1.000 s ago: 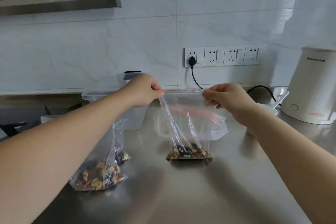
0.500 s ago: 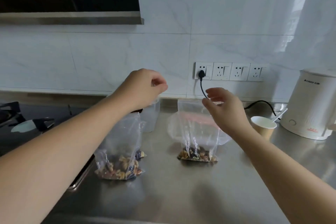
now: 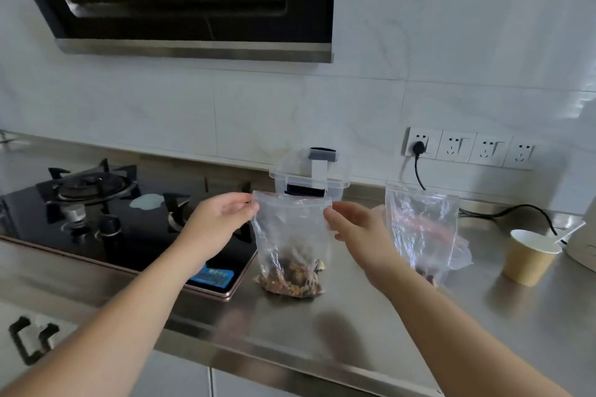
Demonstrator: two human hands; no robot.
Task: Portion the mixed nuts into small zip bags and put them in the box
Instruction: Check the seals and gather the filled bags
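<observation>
A small clear zip bag (image 3: 290,235) with mixed nuts at its bottom stands on the steel counter (image 3: 354,325). My left hand (image 3: 222,222) pinches its top left corner. My right hand (image 3: 351,226) pinches its top right corner. A second zip bag (image 3: 422,229) with nuts stands to the right, untouched. Behind the held bag sits a clear plastic box (image 3: 309,177) with a grey latch.
A black gas hob (image 3: 106,216) lies at the left. A yellow paper cup (image 3: 529,256) stands at the right, beside a white appliance (image 3: 583,248). Wall sockets (image 3: 467,148) with one black plug sit on the tiled wall. A range hood (image 3: 193,0) hangs above.
Both hands let go of the right-hand bag, moved left and took hold of the top of the other bag of nuts. The view swung left and up.
</observation>
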